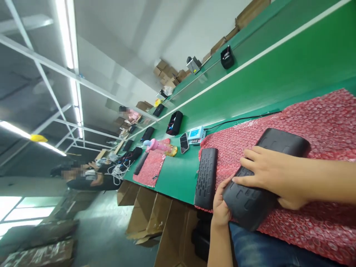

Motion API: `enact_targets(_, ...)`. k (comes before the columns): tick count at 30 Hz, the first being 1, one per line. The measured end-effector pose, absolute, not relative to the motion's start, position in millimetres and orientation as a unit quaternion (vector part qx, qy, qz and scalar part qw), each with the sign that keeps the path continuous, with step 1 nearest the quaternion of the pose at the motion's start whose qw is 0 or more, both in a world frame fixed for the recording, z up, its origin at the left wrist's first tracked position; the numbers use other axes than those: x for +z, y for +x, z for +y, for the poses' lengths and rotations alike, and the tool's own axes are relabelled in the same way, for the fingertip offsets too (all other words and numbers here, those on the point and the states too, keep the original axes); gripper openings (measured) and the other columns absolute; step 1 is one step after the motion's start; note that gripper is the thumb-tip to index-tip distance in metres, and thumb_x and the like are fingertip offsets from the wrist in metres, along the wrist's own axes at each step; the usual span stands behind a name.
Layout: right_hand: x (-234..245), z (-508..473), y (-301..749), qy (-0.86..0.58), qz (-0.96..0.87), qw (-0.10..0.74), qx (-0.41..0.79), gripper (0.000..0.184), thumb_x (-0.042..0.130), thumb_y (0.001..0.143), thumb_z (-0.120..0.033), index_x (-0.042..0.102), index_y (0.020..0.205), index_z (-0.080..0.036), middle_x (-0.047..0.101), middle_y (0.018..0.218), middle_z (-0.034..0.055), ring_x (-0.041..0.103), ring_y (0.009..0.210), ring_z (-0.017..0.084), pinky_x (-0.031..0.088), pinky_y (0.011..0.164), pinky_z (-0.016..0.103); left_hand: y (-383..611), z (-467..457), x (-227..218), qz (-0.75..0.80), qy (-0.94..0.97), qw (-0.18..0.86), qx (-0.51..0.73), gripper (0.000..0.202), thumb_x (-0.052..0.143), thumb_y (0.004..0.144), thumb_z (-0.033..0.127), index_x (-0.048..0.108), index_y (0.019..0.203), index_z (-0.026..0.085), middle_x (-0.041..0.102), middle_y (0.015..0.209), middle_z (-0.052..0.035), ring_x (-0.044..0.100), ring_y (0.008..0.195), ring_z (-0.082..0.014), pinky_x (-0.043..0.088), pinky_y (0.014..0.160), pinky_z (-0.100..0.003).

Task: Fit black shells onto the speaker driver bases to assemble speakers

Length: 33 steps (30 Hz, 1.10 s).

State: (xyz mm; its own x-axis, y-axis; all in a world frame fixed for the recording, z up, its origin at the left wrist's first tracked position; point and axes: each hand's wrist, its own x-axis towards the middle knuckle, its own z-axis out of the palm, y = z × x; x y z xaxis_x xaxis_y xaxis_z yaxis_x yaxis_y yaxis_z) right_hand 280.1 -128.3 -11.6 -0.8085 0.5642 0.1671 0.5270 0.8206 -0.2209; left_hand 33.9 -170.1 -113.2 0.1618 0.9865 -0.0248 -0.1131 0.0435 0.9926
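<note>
A black oblong plastic casing with moulded slots, like a speaker housing, is tilted in front of me over the bubble wrap. My left hand is closed around its lower left end. Across its top lies my right hand, the fingers curled over the casing and the thumb on the near side. Just left of my hands a second black casing, with rows of slots, rests on the edge of the pink bubble wrap. The underside of the held casing is hidden.
On the green bench stand a light blue device with a cable, a phone, a pink bottle and an open black casing. Cardboard boxes stand below the edge. A co-worker sits farther along.
</note>
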Motion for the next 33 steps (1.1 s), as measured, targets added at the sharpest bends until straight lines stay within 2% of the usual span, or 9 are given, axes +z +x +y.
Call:
enact_targets(4,-16,-134,278,-0.278,-0.954,0.069,0.088,0.100,0.079,0.046,-0.031,0.043,0.139,-0.021,0.049,0.130,0.0233,0.049,0.112,0.042,0.029,0.095,0.059,35,-171,-115,0.405,0.465,0.625,0.478,0.049,0.073,0.071,0.042,0.065,0.116,0.023,0.067,0.116,-0.0083,0.065,0.100,-0.0214,0.052,0.087,-0.029)
enact_targets(8,-12,-134,278,-0.273,-0.957,0.019,0.096,0.098,0.074,0.051,-0.028,0.038,0.142,-0.018,0.046,0.133,0.0271,0.046,0.117,0.047,0.031,0.094,0.062,34,-172,-114,0.353,0.460,0.672,0.461,0.053,0.072,0.073,0.044,0.061,0.122,0.025,0.060,0.128,-0.0087,0.057,0.115,-0.0270,0.045,0.099,-0.037)
enact_targets(13,-16,-139,283,-0.252,-0.963,0.080,0.061,0.090,0.068,0.057,-0.027,0.038,0.141,-0.021,0.051,0.129,0.0245,0.051,0.115,0.044,0.034,0.093,0.062,33,-172,-113,0.321,0.498,0.669,0.449,0.053,0.068,0.077,0.046,0.058,0.125,0.026,0.052,0.138,-0.0101,0.046,0.127,-0.0316,0.036,0.107,-0.043)
enact_targets(19,-29,-147,290,-0.244,-0.958,0.152,-0.004,0.085,0.067,0.058,-0.029,0.041,0.139,-0.019,0.053,0.128,0.0246,0.053,0.112,0.042,0.038,0.091,0.056,38,-173,-109,0.293,0.505,0.673,0.454,0.059,0.068,0.075,0.049,0.057,0.128,0.025,0.050,0.140,-0.0101,0.045,0.128,-0.0323,0.037,0.107,-0.042)
enact_targets(24,-33,-148,292,-0.243,-0.957,0.159,0.000,0.087,0.070,0.059,-0.037,0.040,0.138,-0.019,0.051,0.130,0.0245,0.051,0.114,0.041,0.034,0.094,0.057,42,-175,-111,0.314,0.503,0.655,0.469,0.053,0.067,0.078,0.044,0.057,0.127,0.024,0.051,0.139,-0.0101,0.047,0.127,-0.0307,0.039,0.105,-0.039)
enact_targets(33,-39,-148,295,-0.244,-0.956,0.163,-0.015,0.093,0.074,0.056,-0.043,0.038,0.139,-0.020,0.049,0.131,0.0247,0.049,0.115,0.041,0.033,0.095,0.056,43,-175,-115,0.305,0.497,0.659,0.475,0.057,0.069,0.076,0.047,0.057,0.127,0.025,0.051,0.139,-0.0104,0.050,0.123,-0.0311,0.041,0.103,-0.040)
